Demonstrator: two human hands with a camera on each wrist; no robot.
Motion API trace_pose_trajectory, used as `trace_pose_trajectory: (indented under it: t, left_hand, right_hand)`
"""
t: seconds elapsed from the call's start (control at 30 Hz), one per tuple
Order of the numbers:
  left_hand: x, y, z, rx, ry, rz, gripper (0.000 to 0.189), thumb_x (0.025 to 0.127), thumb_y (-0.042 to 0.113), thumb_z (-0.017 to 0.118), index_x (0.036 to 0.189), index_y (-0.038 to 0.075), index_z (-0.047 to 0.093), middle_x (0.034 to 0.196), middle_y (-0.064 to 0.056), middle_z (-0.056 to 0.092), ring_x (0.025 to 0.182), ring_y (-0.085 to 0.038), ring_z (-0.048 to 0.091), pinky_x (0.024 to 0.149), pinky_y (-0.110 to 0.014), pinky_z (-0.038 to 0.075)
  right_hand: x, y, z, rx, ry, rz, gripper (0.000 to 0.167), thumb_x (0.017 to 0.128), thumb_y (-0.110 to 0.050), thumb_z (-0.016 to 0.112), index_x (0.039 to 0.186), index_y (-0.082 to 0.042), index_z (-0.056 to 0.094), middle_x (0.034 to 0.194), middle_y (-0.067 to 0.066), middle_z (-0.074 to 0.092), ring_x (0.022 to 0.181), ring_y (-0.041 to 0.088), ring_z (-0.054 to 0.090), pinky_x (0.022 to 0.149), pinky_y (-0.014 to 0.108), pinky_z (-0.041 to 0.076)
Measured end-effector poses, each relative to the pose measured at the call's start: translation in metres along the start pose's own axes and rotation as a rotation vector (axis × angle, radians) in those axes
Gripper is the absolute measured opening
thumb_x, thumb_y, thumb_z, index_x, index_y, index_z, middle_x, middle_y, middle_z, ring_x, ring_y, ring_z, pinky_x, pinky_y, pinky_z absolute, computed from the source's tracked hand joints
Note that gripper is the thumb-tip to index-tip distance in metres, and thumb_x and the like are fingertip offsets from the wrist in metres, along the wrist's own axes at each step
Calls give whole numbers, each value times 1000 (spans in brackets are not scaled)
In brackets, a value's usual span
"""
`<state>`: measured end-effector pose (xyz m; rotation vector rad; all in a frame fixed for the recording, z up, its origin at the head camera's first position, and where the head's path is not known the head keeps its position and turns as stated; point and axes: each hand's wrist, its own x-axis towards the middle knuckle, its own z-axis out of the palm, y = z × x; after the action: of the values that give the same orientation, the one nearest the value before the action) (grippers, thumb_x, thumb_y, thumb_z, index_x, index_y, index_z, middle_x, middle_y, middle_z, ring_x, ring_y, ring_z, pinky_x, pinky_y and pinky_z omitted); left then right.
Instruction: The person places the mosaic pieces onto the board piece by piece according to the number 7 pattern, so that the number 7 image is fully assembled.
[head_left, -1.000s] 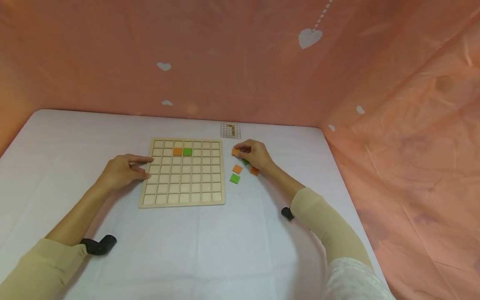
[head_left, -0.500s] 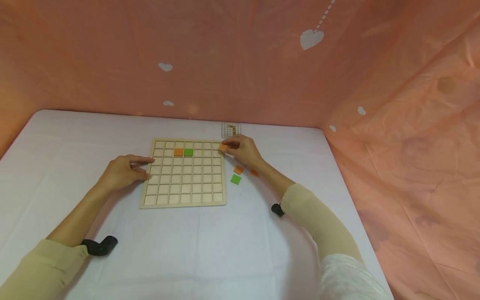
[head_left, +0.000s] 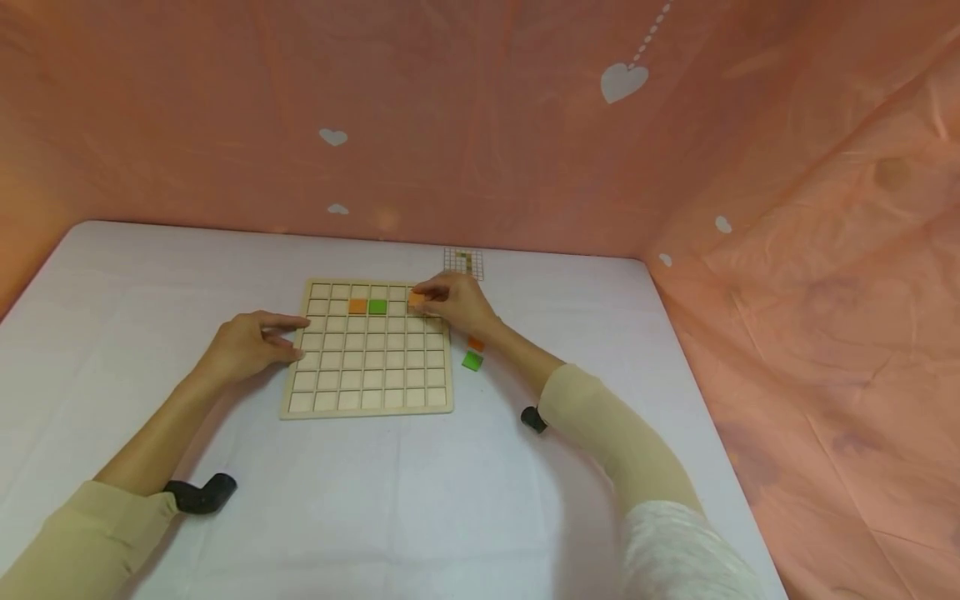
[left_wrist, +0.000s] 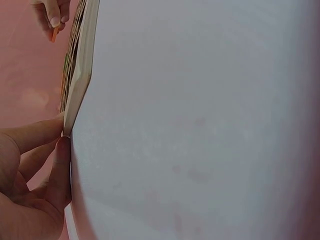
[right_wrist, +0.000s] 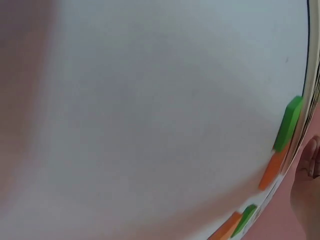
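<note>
Pink sheeting with white hearts closes in a white table [head_left: 450, 500], where a wooden grid board [head_left: 367, 404] lies flat. Two tiles already sit side by side in its second row: an orange one [head_left: 357, 306] and a green one [head_left: 377, 307]. Beyond the board's far right corner lies a small pattern card [head_left: 463, 262].

The right hand [head_left: 457, 304] reaches over the board's upper right part and pinches an orange tile [head_left: 416, 298] between thumb and fingertips, holding it above the second row, about two cells right of the green one. Whether the tile touches the board cannot be told. The left hand [head_left: 243, 343] rests at the board's left edge, fingers fairly straight, tips pressing the rim; the left wrist view shows a finger [left_wrist: 35, 135] against the board's corner and gripping nothing.

Spare tiles lie on the table just right of the board: an orange spare [head_left: 476, 342] and a green spare [head_left: 472, 361] in the head view, with more showing at the edge of the right wrist view.

The likely slip is a tile set askew: lowered tilted or off-centre, it could ride on a cell's ridge instead of dropping in. The right forearm passes close over the spares and could sweep them aside. If the left hand eases off, a push from the right could slide the board.
</note>
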<state>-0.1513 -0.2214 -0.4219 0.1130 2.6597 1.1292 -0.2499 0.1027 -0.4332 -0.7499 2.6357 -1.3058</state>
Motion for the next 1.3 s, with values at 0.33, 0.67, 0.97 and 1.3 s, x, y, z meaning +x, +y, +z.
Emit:
trace_pose_trajectory:
  t: [0.33,0.67,0.97,1.3]
  left_hand:
    - [1,0,0,0,-10,10,55,85,19,79,134,1,61,96,-16,74,107,-40,60,89,-53,43]
    - [2,1,1,9,1,1,54,85,18,79,133,2,61,92,-13,74,106,-39,60,90,-53,42]
    - [3,-1,2,4,0,14,54,86,19,78,135,2,60,96,-16,74,108,-41,59,91,-56,41]
    - [6,0,4,4,-6,15,55,85,19,78,134,1,60,96,-16,74,109,-41,59,89,-52,42]
  right_hand:
    - [8,-10,16,-37,-60,24,22,89,-23,77,108,-12,77,97,-4,68,86,8,61,76,20,50]
    - [13,-6,26,-112,-69,-13,21,90,-20,75,109,-10,77,97,-1,68,85,9,60,74,18,49]
    - [14,-6,27,-150,-76,14,23,91,-20,75,112,-12,76,99,0,66,87,10,60,74,17,47]
    - [9,-1,21,-45,-42,35,22,89,-16,76,110,-11,76,99,-1,68,87,9,62,77,19,50]
